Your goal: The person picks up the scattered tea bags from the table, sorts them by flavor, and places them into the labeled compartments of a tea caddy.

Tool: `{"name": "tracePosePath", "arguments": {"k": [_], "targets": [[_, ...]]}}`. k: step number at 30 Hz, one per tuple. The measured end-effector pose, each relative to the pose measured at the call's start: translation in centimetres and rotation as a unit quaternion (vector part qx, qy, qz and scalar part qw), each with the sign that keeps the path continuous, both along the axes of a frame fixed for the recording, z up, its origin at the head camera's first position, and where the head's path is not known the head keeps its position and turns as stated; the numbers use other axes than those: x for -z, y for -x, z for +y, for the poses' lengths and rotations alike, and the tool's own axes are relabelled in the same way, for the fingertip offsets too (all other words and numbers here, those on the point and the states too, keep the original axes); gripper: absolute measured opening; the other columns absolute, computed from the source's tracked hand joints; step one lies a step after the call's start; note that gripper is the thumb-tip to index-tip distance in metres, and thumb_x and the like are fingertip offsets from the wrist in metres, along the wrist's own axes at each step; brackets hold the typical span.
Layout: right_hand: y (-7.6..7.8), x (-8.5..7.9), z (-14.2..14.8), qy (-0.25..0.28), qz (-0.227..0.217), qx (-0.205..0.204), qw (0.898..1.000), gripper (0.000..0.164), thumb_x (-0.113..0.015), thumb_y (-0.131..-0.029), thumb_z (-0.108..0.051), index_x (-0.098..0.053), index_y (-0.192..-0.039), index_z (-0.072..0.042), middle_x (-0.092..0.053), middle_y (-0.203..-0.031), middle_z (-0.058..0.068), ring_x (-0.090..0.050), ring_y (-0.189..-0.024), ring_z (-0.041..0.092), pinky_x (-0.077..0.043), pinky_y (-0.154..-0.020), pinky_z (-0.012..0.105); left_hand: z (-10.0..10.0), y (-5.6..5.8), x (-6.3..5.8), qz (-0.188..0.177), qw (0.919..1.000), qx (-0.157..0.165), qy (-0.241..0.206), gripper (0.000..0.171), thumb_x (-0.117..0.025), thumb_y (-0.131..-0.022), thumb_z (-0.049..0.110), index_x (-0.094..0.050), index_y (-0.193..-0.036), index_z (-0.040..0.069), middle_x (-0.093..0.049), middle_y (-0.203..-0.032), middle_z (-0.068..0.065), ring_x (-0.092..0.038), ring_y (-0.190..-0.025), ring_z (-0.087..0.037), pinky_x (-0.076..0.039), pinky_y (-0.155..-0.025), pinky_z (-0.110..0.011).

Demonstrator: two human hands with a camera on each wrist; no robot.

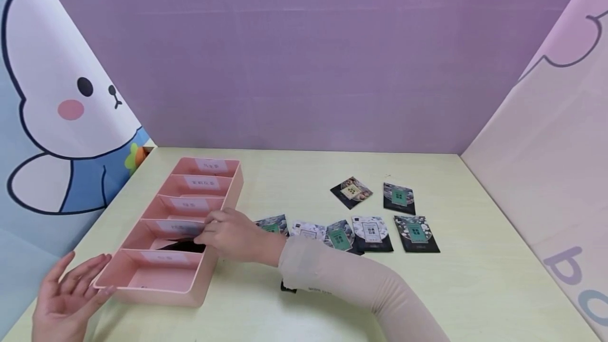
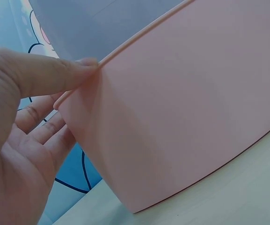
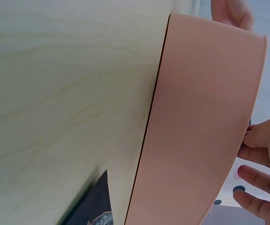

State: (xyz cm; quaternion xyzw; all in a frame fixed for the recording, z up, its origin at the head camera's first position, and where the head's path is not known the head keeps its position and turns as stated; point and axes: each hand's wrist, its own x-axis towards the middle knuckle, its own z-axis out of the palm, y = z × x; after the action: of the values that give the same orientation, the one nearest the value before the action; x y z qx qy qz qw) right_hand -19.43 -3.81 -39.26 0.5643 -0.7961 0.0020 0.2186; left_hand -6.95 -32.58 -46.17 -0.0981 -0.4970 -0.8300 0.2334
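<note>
A pink divided box [image 1: 201,278] with several compartments stands at the left of the table, white labels on its dividers. My left hand [image 1: 66,297] holds its front left corner. In the left wrist view the thumb [image 2: 55,77] lies on the rim, with the other fingers around the outer side. My right hand [image 1: 233,234] reaches over the right wall and pinches a black packet [image 1: 187,246] in the second compartment from the front. Seen from the right wrist, the fingers [image 3: 259,180] are at the rim, and most of the packet is hidden behind the wall.
Several flat printed packets lie right of the box, among them a white-and-black one [image 1: 372,234], a green-labelled one [image 1: 418,234] and a yellow-labelled one [image 1: 351,192]. My right sleeve [image 1: 342,273] partly covers some. A purple wall [image 1: 304,67] stands behind the table.
</note>
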Motion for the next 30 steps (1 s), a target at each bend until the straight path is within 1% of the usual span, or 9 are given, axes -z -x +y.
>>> {"name": "tracePosePath", "arguments": {"k": [3, 7, 13, 21, 24, 27, 30], "targets": [[0.0, -0.1, 0.0, -0.016, -0.011, 0.001, 1.000, 0.023, -0.065, -0.098, -0.024, -0.073, -0.120, -0.027, -0.071, -0.116, -0.013, -0.057, -0.113, 0.009, -0.043, -0.096, 0.019, 0.0, 0.0, 0.0, -0.005, 1.0000, 0.000, -0.004, 0.083, -0.044, -0.084, -0.036, -0.028, -0.154, 0.006, -0.063, -0.130, -0.011, -0.064, -0.117, -0.017, -0.057, -0.082, -0.028], [-0.1, -0.1, -0.1, -0.024, -0.025, -0.001, 0.999, 0.023, -0.063, -0.099, -0.025, -0.073, -0.119, -0.026, -0.071, -0.117, -0.011, -0.057, -0.115, 0.010, -0.043, -0.097, 0.020, 0.1, 0.0, -0.1, 0.005, 1.0000, 0.004, -0.002, 0.083, -0.043, -0.083, -0.037, -0.026, -0.154, 0.004, -0.063, -0.130, -0.013, -0.063, -0.118, -0.018, -0.057, -0.083, -0.029], [-0.2, -0.1, -0.2, -0.030, -0.023, 0.001, 0.999, 0.023, -0.059, -0.100, -0.024, -0.074, -0.116, -0.027, -0.071, -0.115, -0.012, -0.056, -0.115, 0.011, -0.044, -0.091, 0.020, 0.2, 0.0, -0.2, 0.012, 0.9999, 0.009, 0.006, 0.082, -0.044, -0.083, -0.037, -0.026, -0.154, 0.002, -0.063, -0.130, -0.013, -0.063, -0.118, -0.018, -0.057, -0.083, -0.028], [-0.2, -0.2, 0.2, -0.038, -0.014, 0.000, 0.999, 0.023, -0.059, -0.100, -0.027, -0.073, -0.118, -0.028, -0.070, -0.119, -0.012, -0.054, -0.119, 0.011, -0.044, -0.093, 0.022, 0.3, 0.1, -0.3, 0.014, 0.9999, 0.007, 0.006, 0.083, -0.044, -0.082, -0.037, -0.026, -0.154, 0.002, -0.063, -0.130, -0.014, -0.063, -0.118, -0.019, -0.058, -0.083, -0.029], [-0.1, -0.3, 0.3, -0.044, -0.016, 0.000, 0.999, 0.024, -0.058, -0.101, -0.028, -0.073, -0.120, -0.027, -0.069, -0.122, -0.011, -0.053, -0.122, 0.011, -0.043, -0.096, 0.022, 0.3, 0.2, -0.3, 0.019, 0.9998, 0.006, 0.004, 0.083, -0.045, -0.082, -0.038, -0.026, -0.154, 0.001, -0.063, -0.129, -0.014, -0.063, -0.118, -0.020, -0.057, -0.083, -0.029], [-0.2, -0.5, 0.6, -0.048, -0.021, -0.001, 0.999, 0.025, -0.058, -0.101, -0.029, -0.072, -0.122, -0.027, -0.067, -0.126, -0.009, -0.053, -0.124, 0.012, -0.043, -0.099, 0.023, 0.4, 0.1, -0.2, 0.010, 0.9999, -0.003, 0.006, 0.083, -0.045, -0.082, -0.037, -0.027, -0.153, 0.001, -0.063, -0.128, -0.014, -0.063, -0.117, -0.019, -0.058, -0.082, -0.029], [-0.3, -0.6, 1.0, -0.049, -0.015, -0.002, 0.999, 0.026, -0.057, -0.102, -0.031, -0.071, -0.123, -0.027, -0.067, -0.125, -0.010, -0.053, -0.123, 0.011, -0.042, -0.101, 0.023, 0.5, 0.1, -0.1, -0.012, 0.9998, -0.016, 0.008, 0.083, -0.046, -0.083, -0.036, -0.029, -0.153, 0.004, -0.064, -0.127, -0.011, -0.064, -0.116, -0.017, -0.058, -0.081, -0.027]]}}
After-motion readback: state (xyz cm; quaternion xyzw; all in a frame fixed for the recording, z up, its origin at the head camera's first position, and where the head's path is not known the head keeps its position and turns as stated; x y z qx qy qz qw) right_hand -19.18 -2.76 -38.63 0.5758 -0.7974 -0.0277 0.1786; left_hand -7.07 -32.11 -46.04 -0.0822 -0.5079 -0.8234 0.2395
